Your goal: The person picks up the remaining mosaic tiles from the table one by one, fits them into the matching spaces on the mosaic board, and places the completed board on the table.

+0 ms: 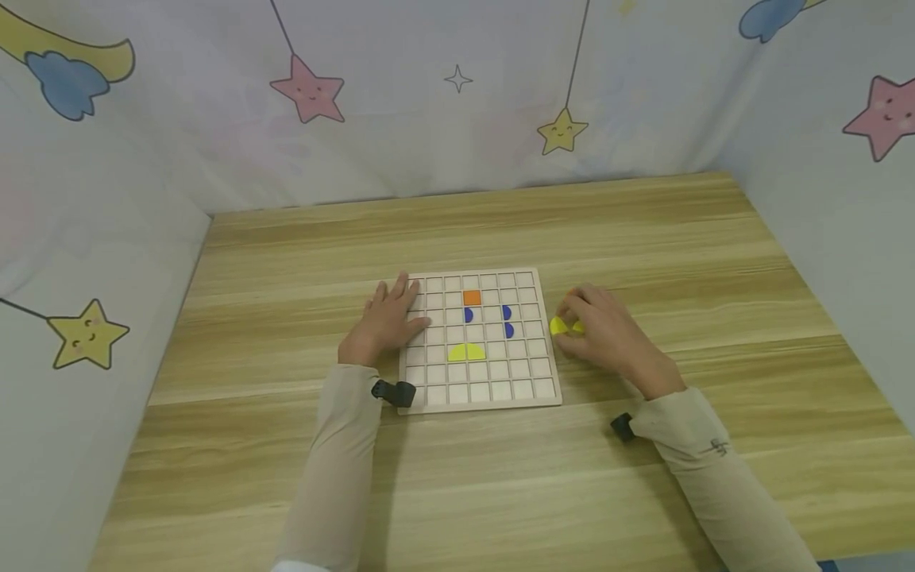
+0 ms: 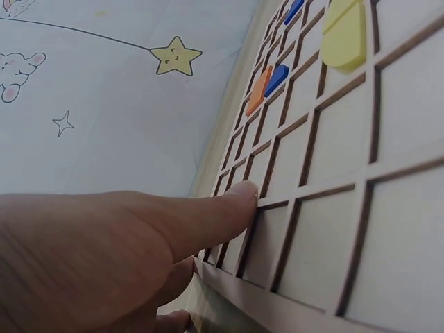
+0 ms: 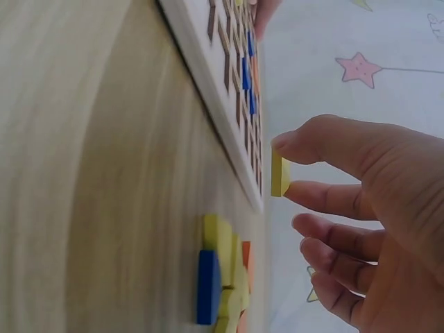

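A square wooden grid board [image 1: 500, 389] lies on the table. My left hand [image 1: 384, 324] rests on its left edge, fingers spread, and the thumb [image 2: 236, 201] touches the grid in the left wrist view. Off the board's right side, my right hand [image 1: 608, 334] pinches a yellow rounded piece [image 3: 277, 172] between thumb and index finger. On the grid sit an orange square [image 1: 472, 298], several blue half-round pieces [image 1: 508, 330] and two yellow pieces [image 1: 457, 353] side by side, forming a dome.
Loose yellow pieces [image 3: 218, 239], a blue piece [image 3: 207, 286] and bits of orange lie on the table near the right hand, mostly hidden by it in the head view. White patterned cloth [image 1: 457, 151] hangs behind and beside the wooden table [image 1: 486, 492].
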`<state>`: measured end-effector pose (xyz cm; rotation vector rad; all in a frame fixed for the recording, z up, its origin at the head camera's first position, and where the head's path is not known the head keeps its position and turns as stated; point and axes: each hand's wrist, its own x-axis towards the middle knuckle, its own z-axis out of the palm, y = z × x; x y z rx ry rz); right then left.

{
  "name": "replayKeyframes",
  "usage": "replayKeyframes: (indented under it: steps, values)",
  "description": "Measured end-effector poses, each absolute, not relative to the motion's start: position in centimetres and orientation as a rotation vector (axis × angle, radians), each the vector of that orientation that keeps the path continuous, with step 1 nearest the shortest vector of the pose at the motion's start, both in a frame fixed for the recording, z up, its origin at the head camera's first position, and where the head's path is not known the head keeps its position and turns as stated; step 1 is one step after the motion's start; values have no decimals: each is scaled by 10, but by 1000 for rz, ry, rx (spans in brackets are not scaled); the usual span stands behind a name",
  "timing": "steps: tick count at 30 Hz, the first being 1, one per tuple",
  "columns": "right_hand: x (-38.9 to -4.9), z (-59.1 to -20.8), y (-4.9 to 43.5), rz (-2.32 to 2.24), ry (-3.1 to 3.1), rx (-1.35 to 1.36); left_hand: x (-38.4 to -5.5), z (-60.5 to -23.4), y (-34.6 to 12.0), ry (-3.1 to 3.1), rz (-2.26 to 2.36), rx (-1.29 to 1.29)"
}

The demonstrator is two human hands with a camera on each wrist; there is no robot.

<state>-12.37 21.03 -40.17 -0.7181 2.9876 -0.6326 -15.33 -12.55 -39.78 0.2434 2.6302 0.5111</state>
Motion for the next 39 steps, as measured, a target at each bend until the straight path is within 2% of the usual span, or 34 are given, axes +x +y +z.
replayKeyframes:
  steps: [14,23,39]
  values:
    - [-123,-388,180,-545,3032,-862,-154,-400,-125,2627,528,224]
    - [-121,-391,161,-582,3017,-1067,-155,-400,-124,2627,508,220]
    - [-115,-394,125,-443,2930,-1211,-155,-402,-125,2639,512,230]
